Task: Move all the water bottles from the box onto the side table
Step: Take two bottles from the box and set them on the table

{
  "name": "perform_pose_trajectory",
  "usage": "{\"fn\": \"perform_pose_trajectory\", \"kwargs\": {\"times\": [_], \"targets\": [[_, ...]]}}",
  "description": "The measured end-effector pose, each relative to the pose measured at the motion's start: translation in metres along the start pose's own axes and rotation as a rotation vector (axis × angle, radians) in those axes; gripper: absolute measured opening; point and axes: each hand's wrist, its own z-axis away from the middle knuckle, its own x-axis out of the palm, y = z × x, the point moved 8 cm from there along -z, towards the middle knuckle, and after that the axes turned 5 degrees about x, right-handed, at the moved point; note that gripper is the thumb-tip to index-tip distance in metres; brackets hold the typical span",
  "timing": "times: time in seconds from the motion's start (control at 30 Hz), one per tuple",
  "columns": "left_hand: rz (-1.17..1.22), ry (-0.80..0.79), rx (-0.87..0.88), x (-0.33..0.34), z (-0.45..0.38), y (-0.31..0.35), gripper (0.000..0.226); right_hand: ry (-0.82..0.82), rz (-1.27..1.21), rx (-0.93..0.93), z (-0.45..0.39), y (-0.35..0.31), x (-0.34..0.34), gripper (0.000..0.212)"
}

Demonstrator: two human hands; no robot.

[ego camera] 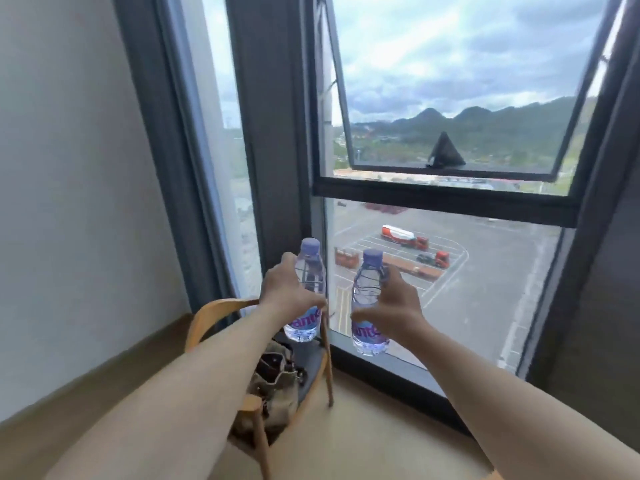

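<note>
There is a single view, a wide-angle camera worn on the person's head. It looks forward and slightly down along both outstretched forearms, facing a tall window (pixel 450 133) in the corner of a room. The hands sit close, in the lower middle of the frame; a wooden chair (pixel 214 317) lies below them. Straight lines bow toward the edges

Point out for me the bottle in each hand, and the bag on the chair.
Left-hand bottle (pixel 310 268): head view, on the clear upper body below the purple cap.
Right-hand bottle (pixel 367 289): head view, on the clear ribbed middle.
Bag (pixel 277 386): head view, on its tan fabric body on the chair seat.
</note>
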Motion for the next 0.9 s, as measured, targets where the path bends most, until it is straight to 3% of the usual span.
{"fn": "perform_pose_trajectory", "kwargs": {"times": [0.33,0.9], "targets": [[-0.060,0.256,-0.290,-0.236,0.104,-0.195,0.076,-0.336,-0.076,-0.210,0.077,-0.205,0.228,0.070],[-0.266,0.727,-0.741,-0.565,0.295,-0.481,0.089,-0.890,-0.207,-0.575,0.255,-0.531,0.609,0.076]]}}
